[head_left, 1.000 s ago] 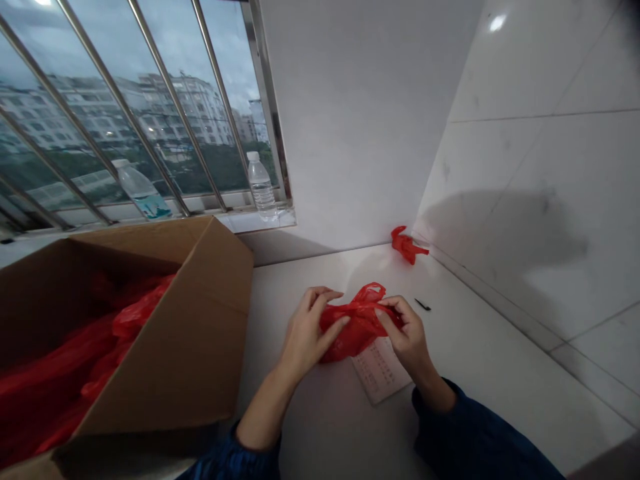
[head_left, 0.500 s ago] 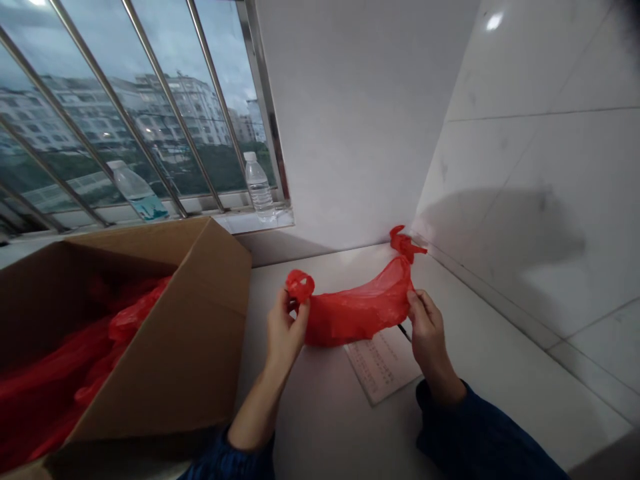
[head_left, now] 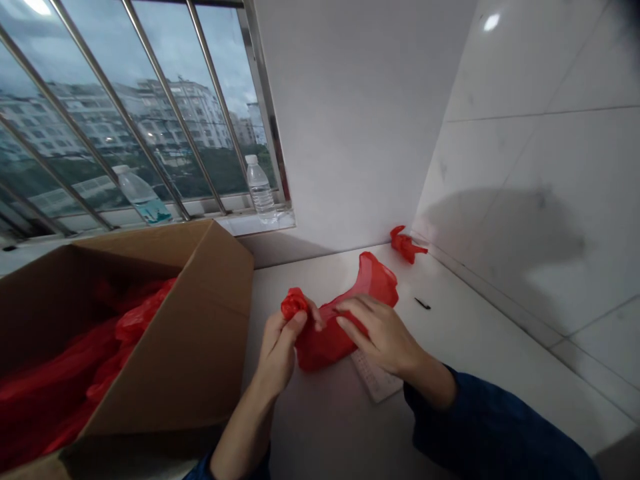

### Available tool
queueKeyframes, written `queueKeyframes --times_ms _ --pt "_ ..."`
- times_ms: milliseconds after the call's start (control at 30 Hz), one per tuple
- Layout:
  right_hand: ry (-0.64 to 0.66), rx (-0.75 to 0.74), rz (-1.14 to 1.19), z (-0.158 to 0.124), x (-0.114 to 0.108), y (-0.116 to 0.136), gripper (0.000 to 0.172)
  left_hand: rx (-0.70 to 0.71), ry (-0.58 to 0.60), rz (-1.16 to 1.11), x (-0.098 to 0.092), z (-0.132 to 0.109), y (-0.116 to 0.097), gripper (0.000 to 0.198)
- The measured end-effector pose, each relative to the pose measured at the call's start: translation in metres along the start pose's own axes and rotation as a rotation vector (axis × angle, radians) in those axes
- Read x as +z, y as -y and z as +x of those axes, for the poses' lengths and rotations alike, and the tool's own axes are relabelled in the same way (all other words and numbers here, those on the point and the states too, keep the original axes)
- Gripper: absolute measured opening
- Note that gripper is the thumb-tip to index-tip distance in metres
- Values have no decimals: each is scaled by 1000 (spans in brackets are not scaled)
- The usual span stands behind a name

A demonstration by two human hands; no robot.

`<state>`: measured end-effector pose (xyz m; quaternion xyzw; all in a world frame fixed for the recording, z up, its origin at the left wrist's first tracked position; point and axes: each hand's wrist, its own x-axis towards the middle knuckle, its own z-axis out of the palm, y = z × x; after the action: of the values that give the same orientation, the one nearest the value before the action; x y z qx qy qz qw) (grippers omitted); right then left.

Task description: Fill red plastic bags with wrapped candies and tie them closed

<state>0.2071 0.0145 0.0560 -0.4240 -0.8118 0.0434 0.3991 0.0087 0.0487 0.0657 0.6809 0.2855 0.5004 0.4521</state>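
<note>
A thin red plastic bag (head_left: 325,340) stretches over the white table, its bunched top end pinched in my left hand (head_left: 283,347). The loose end fans out toward the back, up and to the right. My right hand (head_left: 383,330) is in front of the bag's middle, thumb and fingers apart, pointing toward my left hand. Beneath the bag and my right hand lies a printed booklet (head_left: 377,383), partly hidden. A knotted red plastic bag (head_left: 406,245) sits in the table's back corner.
At the left stands an open cardboard box (head_left: 200,333) holding red plastic bags (head_left: 135,320). A small black pen-like item (head_left: 423,303) lies on the table (head_left: 465,340). Two clear bottles, one upright (head_left: 260,190) and one leaning (head_left: 143,197), are on the barred window's sill.
My right hand has let go of the bag's far end and moved left toward my left hand. The freed end now spreads upward, and the black item shows fully.
</note>
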Motion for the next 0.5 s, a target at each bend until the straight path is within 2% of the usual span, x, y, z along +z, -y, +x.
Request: queueKeyframes --times_ms 100,167,233,300,367,433,500 --pt "363 188 -198 10 15 -12 31 -137 105 72 -5 -1 -7 42" --pt "463 247 -276 6 21 -23 24 -164 215 249 -6 -2 -16 47" --pt "473 261 -289 -1 22 -31 8 -134 328 483 -3 -2 -22 51" --pt "463 265 -316 -9 22 -35 48 -142 392 721 4 -2 -22 55" --pt "450 270 -343 -15 20 -34 83 -229 389 1013 12 -2 -14 58" --pt "454 274 -349 -18 16 -31 92 -335 358 1285 17 -3 -3 53" --pt "461 270 -333 -21 9 -26 86 -400 349 1429 18 -6 6 39"
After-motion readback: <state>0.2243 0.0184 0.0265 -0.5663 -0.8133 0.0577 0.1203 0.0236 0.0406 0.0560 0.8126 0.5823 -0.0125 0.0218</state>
